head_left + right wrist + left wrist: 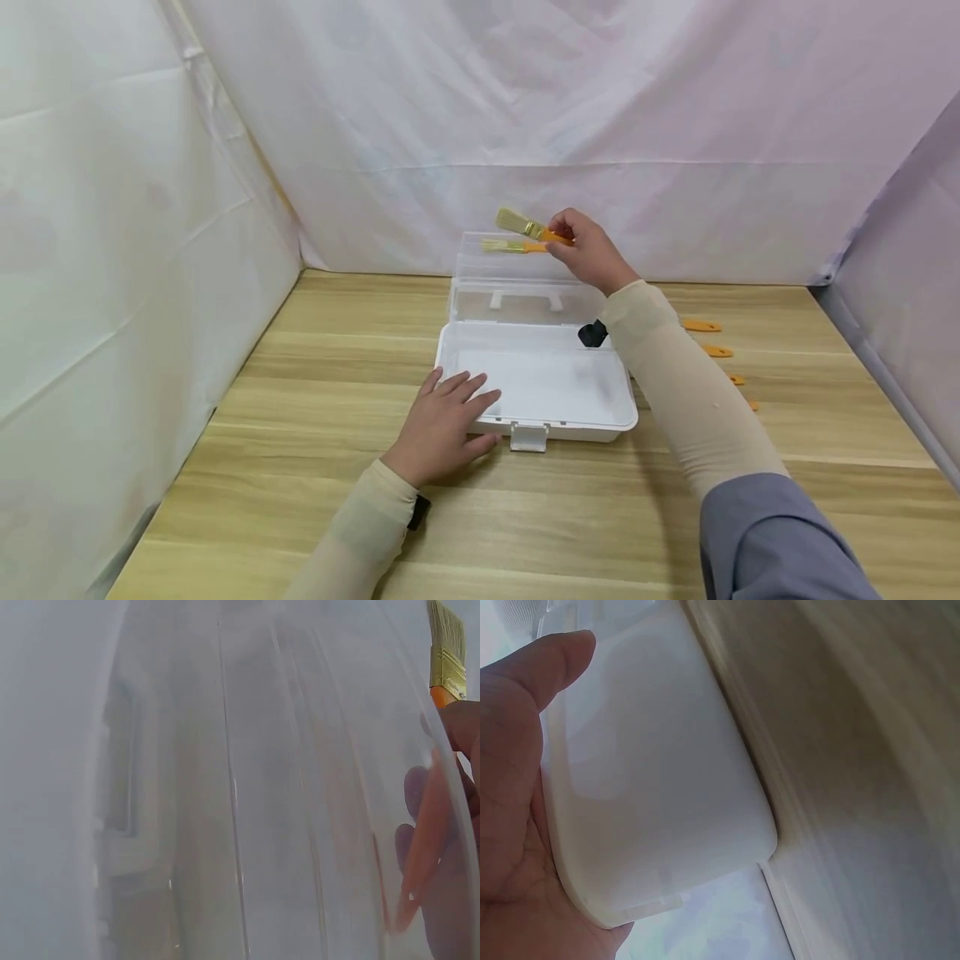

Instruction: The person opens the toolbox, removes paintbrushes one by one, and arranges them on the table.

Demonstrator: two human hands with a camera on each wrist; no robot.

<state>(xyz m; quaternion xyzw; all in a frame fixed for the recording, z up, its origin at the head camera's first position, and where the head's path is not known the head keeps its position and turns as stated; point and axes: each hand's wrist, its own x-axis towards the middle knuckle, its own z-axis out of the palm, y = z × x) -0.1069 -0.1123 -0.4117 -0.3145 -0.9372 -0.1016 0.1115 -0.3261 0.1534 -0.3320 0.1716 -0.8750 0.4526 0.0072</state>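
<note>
A white plastic case [555, 379] lies on the table, its clear lid [480, 287] raised at the back. My left hand [442, 429] rests on the front left corner, fingers straight and spread over the rim. Its thumb [562, 664] lies along the outer wall in the left wrist view. Above the lid, my right hand [592, 250] pinches the orange handle of a paintbrush [517, 222] whose bristles point left. Just below is a second brush shape [506, 247]; I cannot tell whether it is another brush or a reflection. In the right wrist view, the lid [255, 787] covers part of the hand and handle.
Several orange handles [702, 326] lie on the wooden table [337, 367] to the right, partly hidden behind my right arm. A clear latch [528, 437] sticks out from the case front. White cloth [540, 100] hangs behind and at both sides.
</note>
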